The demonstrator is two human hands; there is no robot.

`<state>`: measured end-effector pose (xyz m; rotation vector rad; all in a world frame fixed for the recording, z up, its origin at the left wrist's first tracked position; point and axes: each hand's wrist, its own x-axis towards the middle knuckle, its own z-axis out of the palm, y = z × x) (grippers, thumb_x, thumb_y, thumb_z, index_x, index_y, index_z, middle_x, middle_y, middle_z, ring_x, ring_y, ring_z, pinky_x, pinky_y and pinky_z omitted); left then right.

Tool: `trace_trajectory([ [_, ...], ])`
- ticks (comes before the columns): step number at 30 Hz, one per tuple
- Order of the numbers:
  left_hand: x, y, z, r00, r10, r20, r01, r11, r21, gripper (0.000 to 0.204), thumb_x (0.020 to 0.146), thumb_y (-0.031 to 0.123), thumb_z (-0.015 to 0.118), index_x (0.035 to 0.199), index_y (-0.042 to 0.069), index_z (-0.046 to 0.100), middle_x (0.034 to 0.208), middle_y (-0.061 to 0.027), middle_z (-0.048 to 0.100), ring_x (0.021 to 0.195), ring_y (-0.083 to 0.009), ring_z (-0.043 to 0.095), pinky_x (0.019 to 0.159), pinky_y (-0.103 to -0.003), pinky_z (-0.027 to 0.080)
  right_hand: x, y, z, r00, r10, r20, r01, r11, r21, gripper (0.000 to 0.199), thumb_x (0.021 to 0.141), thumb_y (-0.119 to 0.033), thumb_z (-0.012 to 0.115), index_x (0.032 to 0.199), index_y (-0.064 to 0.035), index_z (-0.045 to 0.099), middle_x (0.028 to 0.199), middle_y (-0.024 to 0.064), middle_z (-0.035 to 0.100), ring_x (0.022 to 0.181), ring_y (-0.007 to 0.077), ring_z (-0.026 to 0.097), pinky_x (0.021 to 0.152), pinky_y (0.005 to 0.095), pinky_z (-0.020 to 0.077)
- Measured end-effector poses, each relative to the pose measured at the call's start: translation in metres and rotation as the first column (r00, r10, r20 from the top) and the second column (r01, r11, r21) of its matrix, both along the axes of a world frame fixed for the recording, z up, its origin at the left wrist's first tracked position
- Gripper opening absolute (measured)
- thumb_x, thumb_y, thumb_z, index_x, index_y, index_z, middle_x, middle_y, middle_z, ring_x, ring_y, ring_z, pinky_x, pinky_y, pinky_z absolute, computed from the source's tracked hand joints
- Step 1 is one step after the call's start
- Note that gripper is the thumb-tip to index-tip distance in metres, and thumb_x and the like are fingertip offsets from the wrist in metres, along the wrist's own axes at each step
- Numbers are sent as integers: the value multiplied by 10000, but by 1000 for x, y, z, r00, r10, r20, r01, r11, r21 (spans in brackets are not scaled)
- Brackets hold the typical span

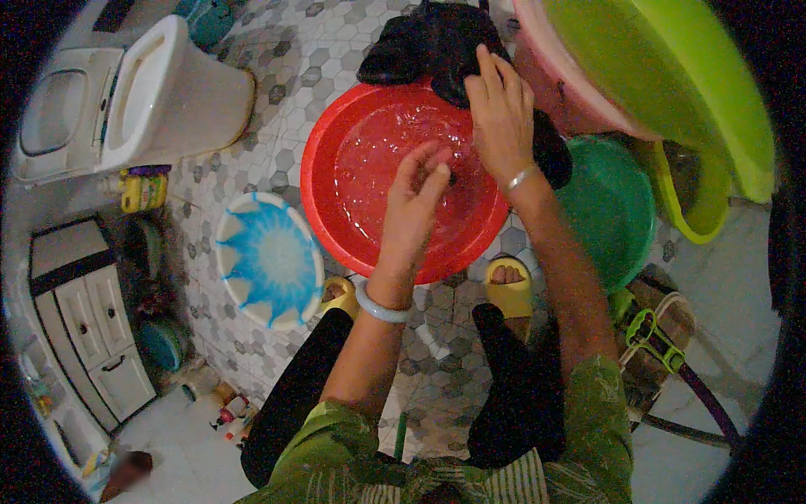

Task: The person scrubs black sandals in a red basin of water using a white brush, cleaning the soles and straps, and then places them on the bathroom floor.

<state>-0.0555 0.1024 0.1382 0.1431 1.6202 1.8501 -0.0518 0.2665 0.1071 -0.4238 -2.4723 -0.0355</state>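
A round red basin (323, 214) of water stands on the floor before me, with bubbles and glints on the surface. Above the water is my left hand (417, 181), its fingers loosely curled, the thumb apart and nothing visible in it. A small dark spot lies just beyond its thumb; I cannot tell what it is. Black cloth (437, 42) lies bunched over the far rim and continues behind my right wrist. My right hand (502, 109) is over the basin's far right side, fingers stretched toward the cloth. Whether they touch it is unclear, and its thumb is mostly hidden.
Left of the basin is a blue-and-white basin (273, 260). A green basin (617, 214) stands at the right, below large pink and lime tubs (672, 76). A toilet (180, 92) and a white cabinet (92, 319) line the left; a hose (709, 403) lies lower right.
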Motion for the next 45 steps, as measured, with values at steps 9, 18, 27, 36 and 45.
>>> trace_trajectory([
  [9,26,-37,-24,990,-47,136,67,988,-142,265,918,138,523,1166,46,534,1124,-81,601,967,-164,586,766,-287,524,-22,15,-25,978,-117,172,123,992,-26,283,744,-49,555,1027,-54,555,1309,100,463,1085,283,473,855,428,409],
  [18,29,-37,-47,971,-75,226,114,980,-165,226,918,162,537,1134,105,567,1081,-11,619,898,-109,565,724,-244,472,-5,9,-36,981,-51,189,62,997,-54,340,731,-142,638,1056,-74,570,1310,107,456,1167,290,427,907,514,340],
  [27,11,-65,-72,983,-107,152,119,991,-66,477,884,129,584,1310,3,408,1226,-138,532,1112,-232,523,922,-337,439,80,-54,-7,968,238,-83,-166,359,-919,405,750,-202,666,1132,-102,575,1309,128,485,1178,324,453,976,433,355],
  [36,-23,-106,2,874,-442,-202,258,774,-579,534,869,158,617,1325,-27,408,1329,-178,461,1205,-242,464,1004,-330,370,340,-47,-10,949,-228,215,313,628,-712,300,838,-126,595,1128,-58,563,1041,136,637,931,312,624,789,377,504],
  [45,14,-148,146,799,-537,-270,300,746,-594,471,895,164,565,1317,-1,436,1330,-130,478,1249,-217,425,1043,-364,300,442,-130,-21,738,-240,630,508,813,-286,707,819,-145,635,1350,86,231,1275,291,438,1152,384,479,953,432,413],
])
